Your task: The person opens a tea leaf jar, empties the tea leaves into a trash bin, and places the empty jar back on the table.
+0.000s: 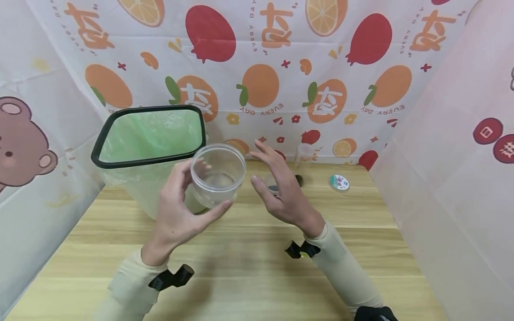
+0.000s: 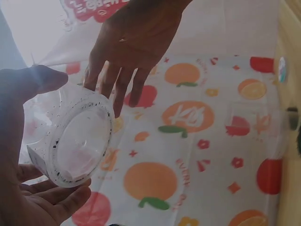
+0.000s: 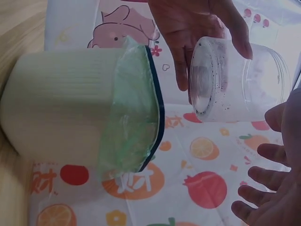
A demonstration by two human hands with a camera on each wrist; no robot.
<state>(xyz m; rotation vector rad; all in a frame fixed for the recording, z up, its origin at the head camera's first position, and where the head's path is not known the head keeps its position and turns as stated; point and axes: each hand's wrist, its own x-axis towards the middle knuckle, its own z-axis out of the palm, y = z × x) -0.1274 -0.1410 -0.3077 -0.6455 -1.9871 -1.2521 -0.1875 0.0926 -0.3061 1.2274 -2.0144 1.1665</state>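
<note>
Jar (image 1: 218,177) right of bin (image 1: 136,187)

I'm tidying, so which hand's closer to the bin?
Left. The left hand is in front of the bin; the right hand is farther right, beyond the clear jar.

Jar (image 1: 218,176): clear, colourless, see-through, with round walls; mouth uncovered, ringed by a ridged rim. Dark specks (image 3: 217,70) dot the wall close to the base; I cannot tell whether they sit inside or outside. Pose: mouth up, base down, a little tilted. Position: raised off the worktop (image 1: 241,290), gripped round its side by my left hand (image 1: 178,220), thumb opposite fingers. My right hand (image 1: 283,191) is just beside it, apart, fingers extended.
</note>
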